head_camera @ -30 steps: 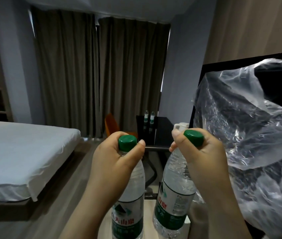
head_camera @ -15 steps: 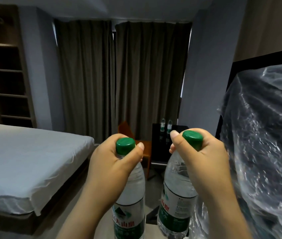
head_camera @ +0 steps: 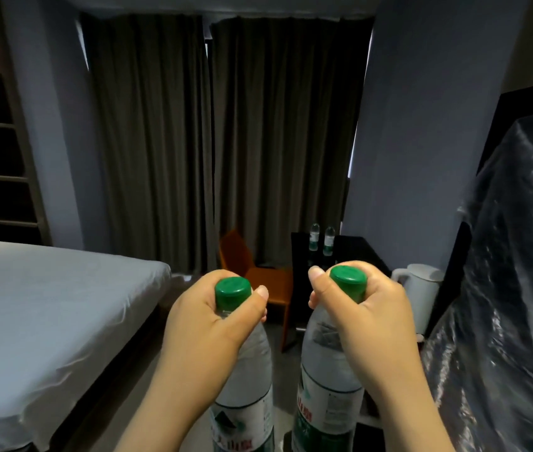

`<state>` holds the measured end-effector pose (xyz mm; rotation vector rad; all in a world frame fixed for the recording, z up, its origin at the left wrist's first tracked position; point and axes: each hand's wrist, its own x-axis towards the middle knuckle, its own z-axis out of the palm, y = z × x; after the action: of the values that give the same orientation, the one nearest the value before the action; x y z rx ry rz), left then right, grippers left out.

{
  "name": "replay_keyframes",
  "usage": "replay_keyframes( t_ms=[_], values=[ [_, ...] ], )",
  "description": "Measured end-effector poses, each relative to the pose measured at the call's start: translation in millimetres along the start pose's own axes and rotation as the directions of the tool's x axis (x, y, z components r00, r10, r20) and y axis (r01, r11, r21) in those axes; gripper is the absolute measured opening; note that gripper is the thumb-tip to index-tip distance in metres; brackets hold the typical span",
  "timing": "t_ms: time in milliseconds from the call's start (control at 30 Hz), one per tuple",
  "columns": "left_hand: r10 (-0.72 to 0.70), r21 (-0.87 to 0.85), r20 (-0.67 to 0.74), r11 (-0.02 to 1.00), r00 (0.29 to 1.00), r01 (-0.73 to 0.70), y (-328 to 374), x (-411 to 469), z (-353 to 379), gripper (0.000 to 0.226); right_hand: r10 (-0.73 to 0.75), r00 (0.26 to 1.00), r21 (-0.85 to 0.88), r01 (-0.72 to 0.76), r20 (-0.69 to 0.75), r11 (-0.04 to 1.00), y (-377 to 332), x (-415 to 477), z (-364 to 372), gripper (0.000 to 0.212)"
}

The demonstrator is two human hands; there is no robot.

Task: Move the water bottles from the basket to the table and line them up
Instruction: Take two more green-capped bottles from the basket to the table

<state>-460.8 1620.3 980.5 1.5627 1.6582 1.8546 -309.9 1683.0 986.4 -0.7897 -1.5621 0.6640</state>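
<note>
1. My left hand [head_camera: 213, 324] is curled round the neck of a clear plastic water bottle with a green screw cap [head_camera: 248, 386], with the thumb across the front just under the cap. My right hand [head_camera: 366, 314] grips a second green-capped clear bottle [head_camera: 327, 380] the same way. Both bottles hang upright in the air before me, side by side and not touching.
2. They look full, so I judge them weighty. The thin walls would dent if squeezed, and the smooth labelled body could slip. The stiff neck under the cap seems the surest hold.
3. The dark surface [head_camera: 356, 252] stands ahead by the far wall, well apart from me. Two green-labelled bottles [head_camera: 314, 238] stand upright just beside each other at its far edge, and mine should extend that row. The basket is out of view.
4. An orange chair [head_camera: 258, 275] sits at the surface's left edge. A white kettle [head_camera: 418, 291] is nearer on the right, and I cannot tell what carries it. A white-sheeted bed [head_camera: 46, 305] lies to the left, grey curtains [head_camera: 226, 141] hang drawn behind, and crinkled clear plastic sheeting [head_camera: 512, 305] is on the right.
</note>
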Motion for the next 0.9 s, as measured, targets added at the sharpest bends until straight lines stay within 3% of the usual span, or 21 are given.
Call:
replay_keyframes(
  t_ms=[467,900],
  values=[
    [0.058,0.018,0.005,0.998,0.998,-0.058,-134,189,-38,0.021,0.041,0.999,-0.047,-0.042,-0.028,0.998,75,133,168,0.032],
    [0.042,0.015,0.057,0.999,0.997,-0.043,-239,343,40,0.031,0.054,0.995,-0.060,-0.059,-0.083,0.996,192,274,228,0.037]
  ],
)
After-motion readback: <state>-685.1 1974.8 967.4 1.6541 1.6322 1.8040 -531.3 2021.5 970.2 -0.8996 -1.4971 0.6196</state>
